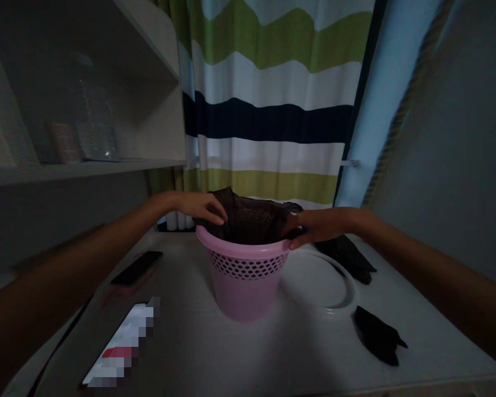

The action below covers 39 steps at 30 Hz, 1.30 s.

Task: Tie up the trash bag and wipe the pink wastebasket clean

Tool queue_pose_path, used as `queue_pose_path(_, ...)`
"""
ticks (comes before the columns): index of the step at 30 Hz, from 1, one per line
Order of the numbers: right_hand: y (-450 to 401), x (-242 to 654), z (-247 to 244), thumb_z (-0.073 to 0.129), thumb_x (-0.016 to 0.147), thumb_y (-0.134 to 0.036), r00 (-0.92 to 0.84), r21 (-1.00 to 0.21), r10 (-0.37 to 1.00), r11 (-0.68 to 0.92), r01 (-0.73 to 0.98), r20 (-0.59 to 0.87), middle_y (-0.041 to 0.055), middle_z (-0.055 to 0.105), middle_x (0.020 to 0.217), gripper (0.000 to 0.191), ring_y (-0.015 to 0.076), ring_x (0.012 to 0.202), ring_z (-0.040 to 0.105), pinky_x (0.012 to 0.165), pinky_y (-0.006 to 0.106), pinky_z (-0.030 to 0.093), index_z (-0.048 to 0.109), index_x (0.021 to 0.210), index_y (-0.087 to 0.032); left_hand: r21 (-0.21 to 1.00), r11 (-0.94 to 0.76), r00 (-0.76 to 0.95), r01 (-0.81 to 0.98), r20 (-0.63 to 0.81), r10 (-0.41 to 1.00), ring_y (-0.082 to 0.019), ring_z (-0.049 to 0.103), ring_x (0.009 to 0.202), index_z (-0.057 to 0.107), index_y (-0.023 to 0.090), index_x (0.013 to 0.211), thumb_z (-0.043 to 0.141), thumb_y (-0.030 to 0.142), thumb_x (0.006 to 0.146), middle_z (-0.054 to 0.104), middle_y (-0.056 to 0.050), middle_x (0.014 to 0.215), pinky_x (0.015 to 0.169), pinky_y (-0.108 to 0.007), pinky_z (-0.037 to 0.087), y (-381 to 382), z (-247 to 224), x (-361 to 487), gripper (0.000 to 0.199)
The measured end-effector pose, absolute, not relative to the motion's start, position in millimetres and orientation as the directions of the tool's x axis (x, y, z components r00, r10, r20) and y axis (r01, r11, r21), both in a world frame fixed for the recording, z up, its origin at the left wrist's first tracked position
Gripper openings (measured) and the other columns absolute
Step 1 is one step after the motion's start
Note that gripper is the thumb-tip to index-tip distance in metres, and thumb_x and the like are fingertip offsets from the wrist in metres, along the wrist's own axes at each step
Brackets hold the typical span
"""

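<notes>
On a pale counter [231,358], a pink basket [246,295] with a band of holes below its rim is standing upright between a person's two bare hands. Thin dark plastic [254,218] is lining its mouth and spilling over the back; how far down it is reaching, and whether anything is lying inside, cannot be told. The left hand [198,207] is bending over the left side of the opening, its fingers curling beside the film; whether they are pinching it cannot be told. The right hand [324,225] is gripping the right side of the rim, thumb outside and fingers inside against the plastic. For good handling, such thin film is likely calling for a light hold and even slack around the rim, with the right hand steadying the basket, since a hard pull could be tearing it or tipping the basket.

Beside the basket, a white round piece [333,312] is lying flat, with folded dark plastic [349,258] behind it and a small dark piece [378,335] nearer the viewer. To the left, a dark-screened phone [137,268] and a lit phone [122,344] are resting. Above them, a shelf [149,164] is holding a clear container [97,127].
</notes>
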State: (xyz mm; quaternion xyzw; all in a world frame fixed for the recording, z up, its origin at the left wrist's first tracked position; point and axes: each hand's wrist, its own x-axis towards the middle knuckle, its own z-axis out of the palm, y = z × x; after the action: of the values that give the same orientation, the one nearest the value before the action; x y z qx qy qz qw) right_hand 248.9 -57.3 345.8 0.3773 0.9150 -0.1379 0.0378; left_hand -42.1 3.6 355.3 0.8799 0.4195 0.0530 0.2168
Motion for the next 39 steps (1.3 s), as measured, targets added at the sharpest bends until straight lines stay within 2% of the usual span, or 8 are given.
queue_pose_path(2, -60, 254, 339, 0.059, 0.077, -0.025, -0.726, -0.209, 0.67, 0.696, 0.687, -0.159, 0.0058, 0.065, 0.105, 0.033, 0.0164, 0.094, 0.058, 0.082, 0.024, 0.041, 0.062, 0.108, -0.016, 0.444, -0.527, 0.652, 0.725, -0.193, 0.734, -0.018, 0.059, 0.091, 0.071, 0.022, 0.087, 0.067, 0.026, 0.061, 0.068, -0.005, 0.098, 0.077, -0.021, 0.039, -4, 345, -45, 0.026)
queue_pose_path(5, -57, 259, 334, 0.054, 0.078, -0.014, -0.738, -0.099, 0.67, 0.732, 0.674, -0.073, 0.0047, 0.066, 0.101, 0.028, 0.0141, 0.089, 0.059, 0.08, 0.023, 0.042, 0.063, 0.105, -0.017, 0.45, -0.483, 0.613, 0.751, -0.206, 0.763, -0.018, 0.059, 0.089, 0.071, 0.023, 0.083, 0.065, 0.027, 0.064, 0.069, -0.005, 0.096, 0.077, -0.023, 0.04, -2, 337, -56, 0.021)
queue_pose_path(10, -52, 263, 331, 0.045, 0.08, -0.01, -0.741, 0.081, 0.669, 0.737, 0.671, 0.059, 0.0031, 0.068, 0.084, 0.026, 0.0117, 0.073, 0.059, 0.07, 0.022, 0.041, 0.068, 0.091, -0.018, 0.392, -0.554, 0.623, 0.735, -0.065, 0.78, -0.019, 0.06, 0.086, 0.071, 0.019, 0.083, 0.06, 0.018, 0.064, 0.069, -0.006, 0.092, 0.079, -0.025, 0.04, 4, 333, -71, 0.022)
queue_pose_path(14, -48, 266, 328, 0.043, 0.082, -0.012, -0.648, 0.148, 0.739, 0.631, 0.761, 0.182, 0.005, 0.068, 0.087, 0.028, 0.0128, 0.075, 0.06, 0.068, 0.023, 0.04, 0.067, 0.095, -0.019, 0.265, -0.667, 0.691, 0.697, 0.001, 0.723, -0.019, 0.057, 0.098, 0.069, 0.02, 0.091, 0.054, 0.004, 0.058, 0.067, -0.006, 0.102, 0.087, -0.026, 0.037, 3, 329, -79, 0.04)
queue_pose_path(22, -36, 266, 336, 0.043, 0.081, -0.015, -0.417, 0.126, 0.834, 0.399, 0.908, 0.361, 0.0074, 0.067, 0.092, 0.029, 0.0159, 0.079, 0.059, 0.064, 0.024, 0.039, 0.067, 0.097, -0.02, 0.23, -0.685, 0.691, 0.691, 0.068, 0.72, -0.017, 0.06, 0.091, 0.07, 0.021, 0.087, 0.057, 0.018, 0.07, 0.068, -0.007, 0.098, 0.084, -0.025, 0.039, 9, 326, -90, 0.022)
queue_pose_path(30, -33, 272, 338, 0.039, 0.082, -0.019, -0.315, 0.256, 0.809, 0.21, 0.944, 0.497, 0.0088, 0.067, 0.081, 0.029, 0.0198, 0.07, 0.061, 0.055, 0.026, 0.037, 0.067, 0.09, -0.019, 0.184, -0.641, 0.56, 0.745, 0.349, 0.751, -0.017, 0.062, 0.077, 0.069, 0.015, 0.085, 0.053, 0.028, 0.072, 0.07, -0.007, 0.084, 0.073, -0.027, 0.043, 3, 339, -83, 0.025)
queue_pose_path(34, -38, 277, 343, 0.041, 0.079, -0.013, -0.298, 0.168, 0.803, 0.246, 0.954, 0.516, 0.0085, 0.068, 0.081, 0.028, 0.0181, 0.069, 0.062, 0.056, 0.025, 0.04, 0.067, 0.089, -0.017, 0.316, -0.638, 0.518, 0.702, 0.389, 0.762, -0.016, 0.059, 0.065, 0.068, 0.015, 0.078, 0.055, 0.036, 0.068, 0.068, -0.006, 0.074, 0.062, -0.026, 0.043, -6, 342, -80, 0.027)
queue_pose_path(39, -34, 295, 342, 0.045, 0.082, -0.018, -0.281, -0.219, 0.905, 0.359, 0.907, 0.319, 0.0055, 0.068, 0.077, 0.023, 0.0091, 0.047, 0.057, 0.049, 0.021, 0.044, 0.065, 0.093, -0.015, 0.508, -0.605, 0.432, 0.612, 0.426, 0.795, -0.012, 0.055, 0.059, 0.065, 0.017, 0.072, 0.047, 0.045, 0.073, 0.061, -0.002, 0.06, 0.065, -0.026, 0.044, 3, 339, -83, 0.033)
